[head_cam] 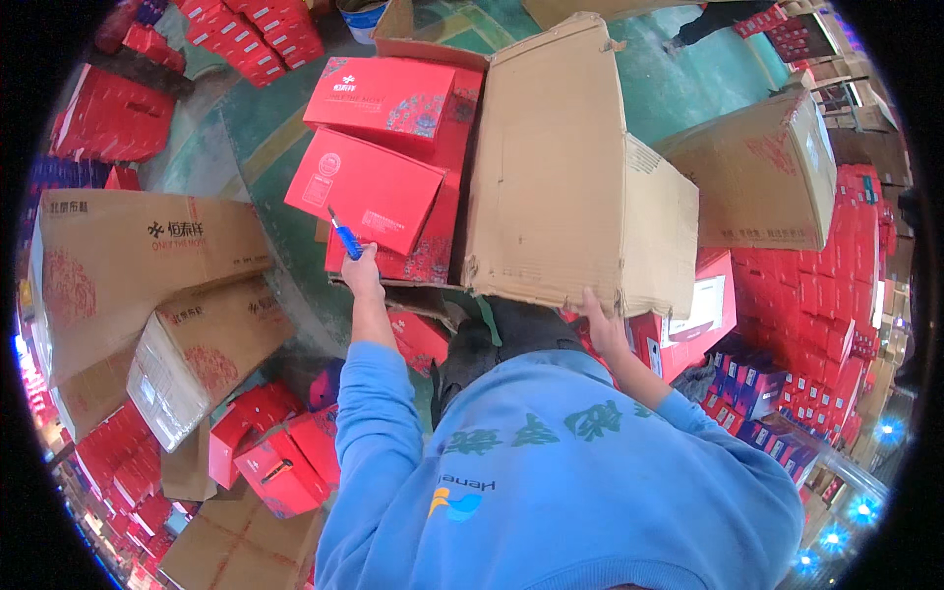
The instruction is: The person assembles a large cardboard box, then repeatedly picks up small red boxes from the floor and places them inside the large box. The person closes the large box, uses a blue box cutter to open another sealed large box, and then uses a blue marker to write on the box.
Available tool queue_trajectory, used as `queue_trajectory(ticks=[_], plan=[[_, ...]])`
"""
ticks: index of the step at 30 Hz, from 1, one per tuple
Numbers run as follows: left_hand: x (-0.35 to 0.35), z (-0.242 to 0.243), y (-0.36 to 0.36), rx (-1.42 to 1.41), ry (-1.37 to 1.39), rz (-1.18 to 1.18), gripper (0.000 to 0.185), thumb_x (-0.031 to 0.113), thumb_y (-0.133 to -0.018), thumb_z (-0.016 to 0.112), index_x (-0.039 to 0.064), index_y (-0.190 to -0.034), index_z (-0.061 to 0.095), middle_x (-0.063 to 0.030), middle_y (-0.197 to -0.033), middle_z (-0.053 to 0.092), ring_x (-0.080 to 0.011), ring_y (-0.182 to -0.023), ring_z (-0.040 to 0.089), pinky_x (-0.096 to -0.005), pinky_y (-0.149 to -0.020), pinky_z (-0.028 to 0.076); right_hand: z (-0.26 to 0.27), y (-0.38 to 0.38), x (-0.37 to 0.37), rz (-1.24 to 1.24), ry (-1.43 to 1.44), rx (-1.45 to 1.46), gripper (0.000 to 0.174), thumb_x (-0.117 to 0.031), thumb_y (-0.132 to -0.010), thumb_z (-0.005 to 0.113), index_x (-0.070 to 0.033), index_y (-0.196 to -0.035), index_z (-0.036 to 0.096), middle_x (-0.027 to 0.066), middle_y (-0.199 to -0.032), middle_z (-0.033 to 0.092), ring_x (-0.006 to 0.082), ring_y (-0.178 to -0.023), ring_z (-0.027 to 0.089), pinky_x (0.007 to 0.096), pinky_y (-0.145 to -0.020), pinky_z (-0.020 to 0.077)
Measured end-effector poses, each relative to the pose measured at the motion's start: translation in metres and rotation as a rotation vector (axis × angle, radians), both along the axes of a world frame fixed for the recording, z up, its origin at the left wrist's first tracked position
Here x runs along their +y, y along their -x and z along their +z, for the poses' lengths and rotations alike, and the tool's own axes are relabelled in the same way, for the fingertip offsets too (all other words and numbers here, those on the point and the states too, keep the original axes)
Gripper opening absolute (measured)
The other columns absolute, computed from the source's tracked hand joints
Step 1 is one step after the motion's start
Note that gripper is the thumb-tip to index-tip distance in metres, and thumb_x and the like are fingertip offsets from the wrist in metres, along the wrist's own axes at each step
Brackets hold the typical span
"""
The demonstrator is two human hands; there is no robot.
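My left hand (362, 274) grips a slim blue-handled tool (346, 237) with a thin dark tip; whether it is a knife or a pen cannot be told. Its tip is over a red shoebox-like carton (365, 188) lying tilted on other red boxes. Another red box (383, 99) with a floral print sits above it. These boxes lie in an opened cardboard carton whose large flap (549, 169) is folded out to the right. At the flap's lower edge, my right hand (606, 332) has its fingers on the cardboard. The fingers' undersides are hidden.
Large cardboard cartons stand at left (155, 251) and right (759, 177). An orange utility knife (276, 470) lies on a red box (284, 479) at lower left. Stacks of red boxes (796, 295) rise at right. A person's leg (708, 29) shows at the top right.
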State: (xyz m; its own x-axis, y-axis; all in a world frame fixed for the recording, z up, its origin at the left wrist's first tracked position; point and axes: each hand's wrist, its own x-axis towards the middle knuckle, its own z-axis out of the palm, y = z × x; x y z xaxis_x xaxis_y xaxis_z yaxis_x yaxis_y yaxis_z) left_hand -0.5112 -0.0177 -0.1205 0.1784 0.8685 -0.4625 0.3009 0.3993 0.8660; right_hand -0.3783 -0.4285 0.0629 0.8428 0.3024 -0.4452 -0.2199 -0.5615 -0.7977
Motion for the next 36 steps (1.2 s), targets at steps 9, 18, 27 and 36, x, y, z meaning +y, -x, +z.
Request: queue_trajectory(ticks=[9, 18, 27, 36], plan=[[-0.053, 0.045, -0.131, 0.705, -0.349, -0.442, 0.028, 0.029, -0.082, 0.074, 0.005, -0.095, 0.067, -0.0218, -0.087, 0.069, -0.0409, -0.089, 0.068, -0.0519, -0.077, 0.052, 0.011, -0.030, -0.019, 0.505, 0.101, -0.062, 0.038, -0.026, -0.096, 0.060, -0.002, -0.126, 0.060, 0.0179, -0.123, 0.063, 0.0346, -0.118, 0.056, 0.0477, -0.103, 0.0416], [0.166, 0.073, -0.133, 0.512, -0.579, -0.178, 0.031, 0.031, -0.087, 0.069, 0.002, -0.095, 0.065, -0.0177, -0.084, 0.069, -0.0372, -0.080, 0.067, -0.0470, -0.075, 0.050, -0.005, 0.008, -0.033, 0.767, 0.232, -0.970, 0.035, -0.020, -0.097, 0.058, -0.002, -0.127, 0.059, 0.0195, -0.124, 0.063, 0.0378, -0.116, 0.057, 0.0489, -0.102, 0.0427], [0.222, 0.003, -0.248, 0.556, -0.684, -0.457, 0.043, 0.037, -0.085, 0.066, 0.012, -0.121, 0.064, -0.0191, -0.106, 0.071, -0.0385, -0.101, 0.067, -0.0482, -0.088, 0.052, 0.032, 0.037, 0.030, 0.375, 0.323, -0.313, 0.042, -0.023, -0.094, 0.061, -0.002, -0.130, 0.056, 0.0184, -0.121, 0.063, 0.0379, -0.117, 0.055, 0.0487, -0.105, 0.0401], [0.137, 0.072, -0.131, 0.324, -0.448, -0.099, 0.035, 0.025, -0.086, 0.070, -0.005, -0.103, 0.063, -0.0181, -0.087, 0.068, -0.0335, -0.077, 0.065, -0.0411, -0.074, 0.050, 0.036, 0.037, 0.048, 0.299, 0.216, -0.229, 0.045, -0.019, -0.091, 0.065, -0.005, -0.133, 0.054, 0.0166, -0.124, 0.061, 0.0334, -0.115, 0.057, 0.0460, -0.100, 0.0444]])
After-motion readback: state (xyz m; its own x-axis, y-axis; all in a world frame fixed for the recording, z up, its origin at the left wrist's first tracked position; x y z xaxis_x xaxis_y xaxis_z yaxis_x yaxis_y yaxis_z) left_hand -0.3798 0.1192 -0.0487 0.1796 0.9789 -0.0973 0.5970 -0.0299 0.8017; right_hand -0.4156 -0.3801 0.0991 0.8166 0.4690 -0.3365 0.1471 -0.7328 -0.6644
